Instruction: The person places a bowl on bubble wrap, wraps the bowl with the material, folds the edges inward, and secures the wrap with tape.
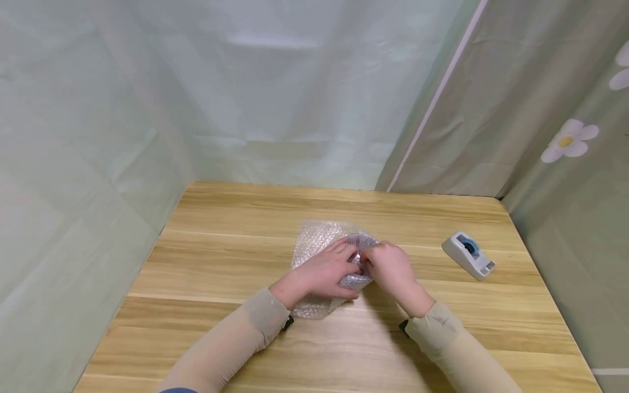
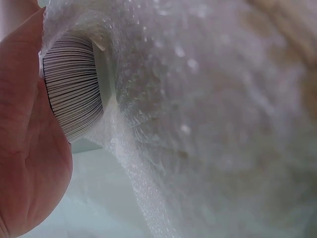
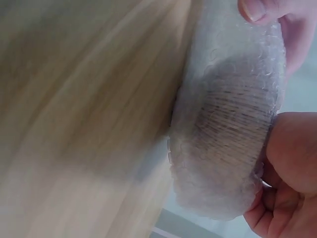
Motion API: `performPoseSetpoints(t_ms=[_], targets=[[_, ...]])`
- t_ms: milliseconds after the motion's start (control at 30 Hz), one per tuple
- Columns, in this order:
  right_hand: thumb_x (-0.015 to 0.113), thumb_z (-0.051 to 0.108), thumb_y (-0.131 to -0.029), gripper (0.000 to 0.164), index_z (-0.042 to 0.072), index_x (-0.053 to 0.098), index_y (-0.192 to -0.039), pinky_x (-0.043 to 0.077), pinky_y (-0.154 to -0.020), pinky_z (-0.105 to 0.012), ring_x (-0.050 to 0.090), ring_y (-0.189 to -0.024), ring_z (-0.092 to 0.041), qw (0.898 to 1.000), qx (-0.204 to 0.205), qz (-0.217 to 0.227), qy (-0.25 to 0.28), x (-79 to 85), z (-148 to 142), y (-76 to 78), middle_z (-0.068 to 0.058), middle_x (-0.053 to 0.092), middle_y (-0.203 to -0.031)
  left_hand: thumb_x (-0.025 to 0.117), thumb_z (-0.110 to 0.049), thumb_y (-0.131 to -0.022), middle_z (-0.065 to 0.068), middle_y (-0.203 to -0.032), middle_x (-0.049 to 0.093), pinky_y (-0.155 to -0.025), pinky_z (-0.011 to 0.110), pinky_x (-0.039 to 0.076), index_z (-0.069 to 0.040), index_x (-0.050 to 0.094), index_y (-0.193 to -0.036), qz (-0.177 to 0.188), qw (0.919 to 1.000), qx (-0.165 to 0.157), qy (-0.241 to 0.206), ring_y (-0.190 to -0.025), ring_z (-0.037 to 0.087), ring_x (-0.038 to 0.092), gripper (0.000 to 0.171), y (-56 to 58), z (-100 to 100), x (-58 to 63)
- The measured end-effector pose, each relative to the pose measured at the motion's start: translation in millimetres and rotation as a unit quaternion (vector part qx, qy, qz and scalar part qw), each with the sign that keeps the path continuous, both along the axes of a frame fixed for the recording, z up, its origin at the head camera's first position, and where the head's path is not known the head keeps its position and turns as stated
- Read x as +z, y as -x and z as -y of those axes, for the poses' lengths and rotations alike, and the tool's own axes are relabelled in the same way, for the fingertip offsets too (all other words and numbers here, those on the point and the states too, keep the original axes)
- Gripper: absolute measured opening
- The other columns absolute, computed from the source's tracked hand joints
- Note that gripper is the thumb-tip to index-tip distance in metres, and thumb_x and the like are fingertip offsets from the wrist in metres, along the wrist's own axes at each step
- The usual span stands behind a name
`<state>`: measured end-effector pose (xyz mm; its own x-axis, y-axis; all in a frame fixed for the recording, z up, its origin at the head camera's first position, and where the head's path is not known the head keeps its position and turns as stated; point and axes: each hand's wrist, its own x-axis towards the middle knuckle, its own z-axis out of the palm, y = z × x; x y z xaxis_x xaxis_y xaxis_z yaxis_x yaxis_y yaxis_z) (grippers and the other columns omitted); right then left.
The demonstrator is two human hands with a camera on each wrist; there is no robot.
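A bowl-like round dish (image 2: 74, 87) with thin dark stripes on white stands partly inside bubble wrap (image 1: 316, 237). My left hand (image 1: 325, 273) holds the wrapped dish from the left, its thumb on the near outer side and its fingers over the top. On the right, my right hand (image 1: 394, 270) pinches the wrap at the rim with curled fingers. In the right wrist view the stripes show blurred through the wrap, and the left thumb (image 3: 255, 10) lies on the wrap's outside. The fingertips inside the dish are partly hidden.
A white tape dispenser (image 1: 468, 255) with a blue-grey roll sits on the right of the wooden table (image 1: 236, 218). The flat part of the wrap spreads left under my left arm. Pale curtains (image 1: 295, 98) hang behind the table and along its sides.
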<state>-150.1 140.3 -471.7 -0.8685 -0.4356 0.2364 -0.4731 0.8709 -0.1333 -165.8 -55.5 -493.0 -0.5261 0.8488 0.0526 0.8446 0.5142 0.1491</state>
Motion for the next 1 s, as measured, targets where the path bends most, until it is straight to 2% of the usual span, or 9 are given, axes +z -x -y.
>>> performPoseSetpoints(t_ms=[233,400,533,667,767,833,900,1000], targets=[[0.078,0.003,-0.073,0.018,0.02,0.073,-0.07,0.055,-0.057,-0.038,0.063,-0.062,-0.019,0.999,0.012,0.008,-0.046,1.9,2,4.5,0.003,0.067,-0.067,0.066,-0.065,-0.084,-0.005,-0.118,0.045,-0.123,0.04,0.005,-0.022,0.069,-0.121,0.005,1.0,0.001,-0.006,-0.116,0.014,0.041,0.057,-1.0,0,-0.2],[0.074,0.002,-0.072,0.022,0.02,0.066,-0.063,0.054,-0.055,-0.039,0.059,-0.058,-0.019,0.996,0.036,0.0,-0.086,3.8,1,6.5,0.003,0.061,-0.061,0.064,-0.066,-0.084,-0.005,-0.113,0.044,-0.123,0.039,0.006,-0.023,0.069,-0.119,0.004,1.0,0.003,-0.002,-0.112,0.013,0.041,0.056,-2.0,0,0.2],[0.072,0.003,-0.076,0.016,0.016,0.064,-0.073,0.053,-0.054,-0.039,0.057,-0.058,-0.019,0.992,0.057,-0.014,-0.112,2.3,-1,8.1,0.001,0.058,-0.062,0.064,-0.066,-0.084,-0.004,-0.116,0.047,-0.123,0.039,0.005,-0.022,0.069,-0.119,0.008,0.9999,0.007,0.002,-0.117,0.014,0.043,0.056,-2.5,-1,0.3],[0.071,0.014,-0.083,0.009,0.013,0.061,-0.084,0.052,-0.054,-0.04,0.057,-0.058,-0.021,0.99,0.079,-0.034,-0.115,3.5,-5,8.0,0.001,0.053,-0.059,0.065,-0.066,-0.084,-0.002,-0.126,0.048,-0.123,0.038,0.002,-0.023,0.068,-0.122,0.01,0.9999,0.011,0.008,-0.127,0.016,0.041,0.058,-1.6,-3,0.1],[0.066,0.026,-0.087,0.013,0.014,0.061,-0.086,0.051,-0.067,-0.044,0.063,-0.073,-0.024,0.989,0.094,-0.012,-0.113,10.5,-9,5.0,0.001,0.058,-0.063,0.064,-0.066,-0.085,-0.002,-0.127,0.048,-0.123,0.038,0.001,-0.024,0.067,-0.124,0.005,0.9999,0.01,0.012,-0.127,0.016,0.041,0.058,-0.3,-3,0.7],[0.063,0.03,-0.087,0.017,0.014,0.065,-0.091,0.048,-0.079,-0.048,0.065,-0.09,-0.026,0.988,0.105,0.022,-0.114,14.9,-14,3.0,0.0,0.066,-0.075,0.064,-0.066,-0.085,-0.002,-0.124,0.049,-0.123,0.038,0.002,-0.025,0.067,-0.124,0.003,0.9999,0.009,0.012,-0.124,0.016,0.042,0.057,0.2,-2,1.7],[0.063,0.032,-0.085,0.023,0.016,0.069,-0.1,0.042,-0.088,-0.051,0.062,-0.108,-0.026,0.984,0.123,0.051,-0.114,17.7,-21,1.4,0.0,0.072,-0.091,0.063,-0.066,-0.085,-0.003,-0.122,0.049,-0.123,0.038,0.003,-0.025,0.068,-0.122,-0.001,0.9999,0.009,0.013,-0.122,0.016,0.044,0.055,0.0,-2,3.3],[0.068,0.029,-0.078,0.035,0.018,0.072,-0.111,0.036,-0.092,-0.053,0.056,-0.12,-0.026,0.979,0.162,0.061,-0.107,15.9,-31,1.4,0.004,0.073,-0.107,0.063,-0.067,-0.085,-0.004,-0.117,0.049,-0.123,0.039,0.005,-0.027,0.068,-0.119,-0.005,0.9998,0.012,0.017,-0.118,0.015,0.045,0.053,-0.5,-1,5.8]])
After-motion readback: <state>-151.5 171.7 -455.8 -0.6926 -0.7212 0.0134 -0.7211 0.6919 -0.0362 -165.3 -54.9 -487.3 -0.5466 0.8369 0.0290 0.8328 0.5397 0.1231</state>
